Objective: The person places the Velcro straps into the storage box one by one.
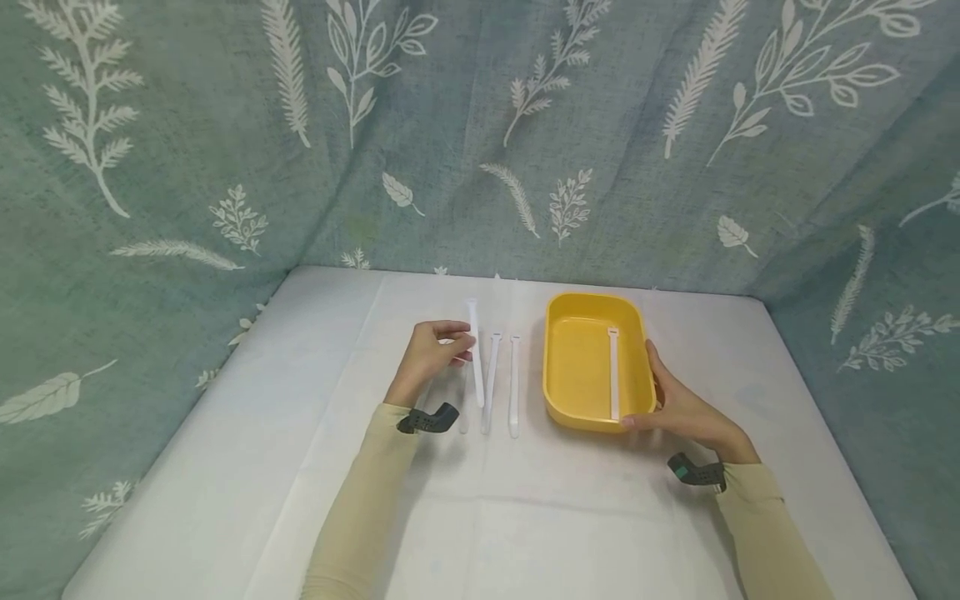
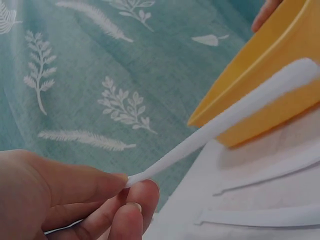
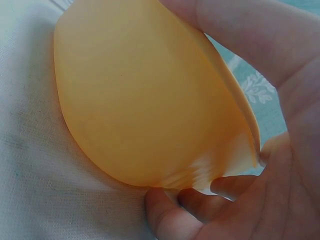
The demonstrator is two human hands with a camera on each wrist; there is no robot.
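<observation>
My left hand [image 1: 429,358] pinches a white fabric cable tie [image 1: 476,367] between thumb and fingers, holding it above the table. In the left wrist view this tie [image 2: 225,120] slants up to the right, slightly fuzzy. Two more white ties, a slanted one [image 1: 491,387] and a straighter one [image 1: 514,387], lie just right of it; a fainter pale strip shows beneath my left hand. On the right stands a yellow plastic bin [image 1: 573,367] with one white tie [image 1: 614,375] inside. My right hand [image 1: 690,412] grips the bin's right side, thumb at the rim, fingers round the outer wall.
A white cloth covers the table [image 1: 540,517]. Green fabric [image 1: 450,150] with white leaf prints hangs behind and along both sides. Each wrist wears a dark camera, one on the left [image 1: 429,418] and one on the right [image 1: 697,472].
</observation>
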